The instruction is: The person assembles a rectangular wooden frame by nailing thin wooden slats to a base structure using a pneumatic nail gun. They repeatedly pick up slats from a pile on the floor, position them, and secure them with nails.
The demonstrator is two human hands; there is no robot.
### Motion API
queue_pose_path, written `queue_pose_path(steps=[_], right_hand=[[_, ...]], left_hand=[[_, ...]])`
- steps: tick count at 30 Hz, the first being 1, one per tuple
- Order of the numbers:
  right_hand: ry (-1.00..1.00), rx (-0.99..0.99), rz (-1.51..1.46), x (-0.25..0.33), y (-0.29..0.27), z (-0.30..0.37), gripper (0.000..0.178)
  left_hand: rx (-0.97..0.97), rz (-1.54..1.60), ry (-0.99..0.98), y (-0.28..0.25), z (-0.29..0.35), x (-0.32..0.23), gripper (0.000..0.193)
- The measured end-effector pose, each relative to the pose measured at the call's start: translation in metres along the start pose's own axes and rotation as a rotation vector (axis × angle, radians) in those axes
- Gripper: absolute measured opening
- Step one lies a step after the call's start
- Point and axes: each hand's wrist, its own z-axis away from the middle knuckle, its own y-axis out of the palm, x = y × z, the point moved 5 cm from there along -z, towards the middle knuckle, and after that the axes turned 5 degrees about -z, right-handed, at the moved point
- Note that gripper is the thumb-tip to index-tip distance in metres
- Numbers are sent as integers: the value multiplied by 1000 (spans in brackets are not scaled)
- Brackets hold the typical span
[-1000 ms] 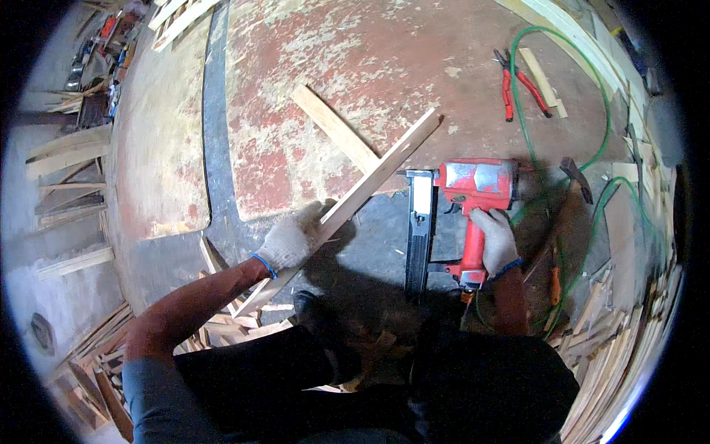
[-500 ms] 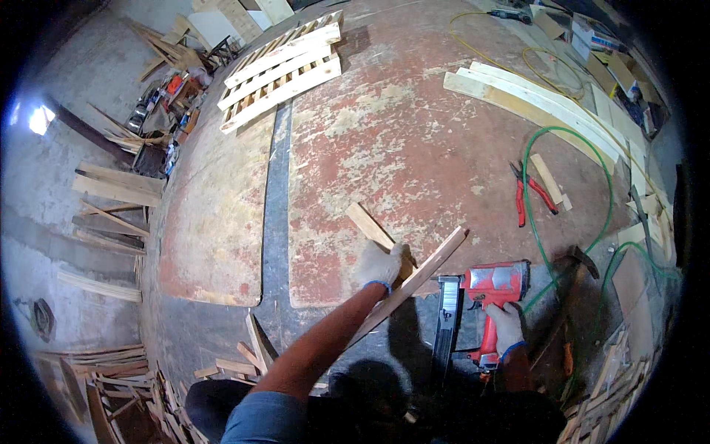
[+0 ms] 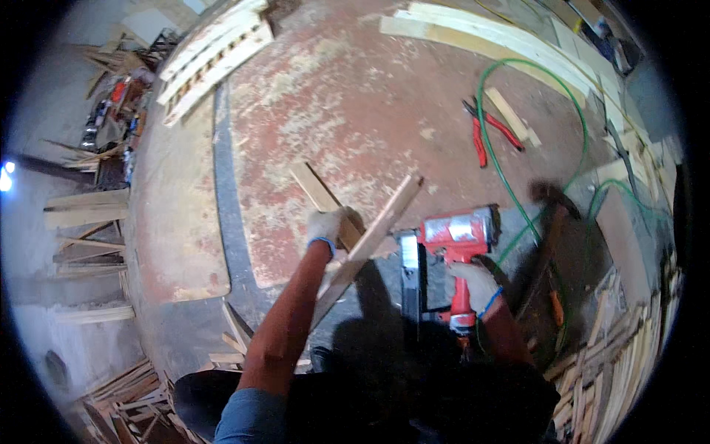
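Observation:
My left hand (image 3: 328,228), in a pale glove with a blue cuff, is closed around a short wooden plank (image 3: 314,186). A longer, narrow wooden strip (image 3: 388,213) crosses at the near end of that plank, tilted up to the right; whether my fingers also touch it is hidden. My right hand (image 3: 477,285), gloved alike, wraps the handle of a red and silver nail gun (image 3: 457,231). The gun's black magazine (image 3: 411,277) is to the left of its handle, close to the wooden strip.
Red-handled pliers (image 3: 481,133) and a small wood offcut (image 3: 509,115) lie beyond the nail gun. A green hose (image 3: 510,181) loops around there, with a hammer (image 3: 553,198) nearby. A slatted pallet (image 3: 218,63) lies far left, long boards (image 3: 473,41) far right, wood strips (image 3: 614,362) near right.
The view has swung, so the whole scene sits further up and left. Both hands keep their grips, and the nail gun and wood pieces hold nearly the same places relative to each other.

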Motion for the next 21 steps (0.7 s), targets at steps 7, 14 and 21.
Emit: queue_pose_path(steps=[7,14,21], right_hand=[[-32,116,-280,8,19,22,8],[-127,224,-452,23,35,24,27],[-158,304,-460,25,45,16,34]], left_hand=[[421,977,-5,7,-35,-6,28],[431,1333,33,49,-57,-66,24],[354,1357,-56,78,-53,-69,24]])
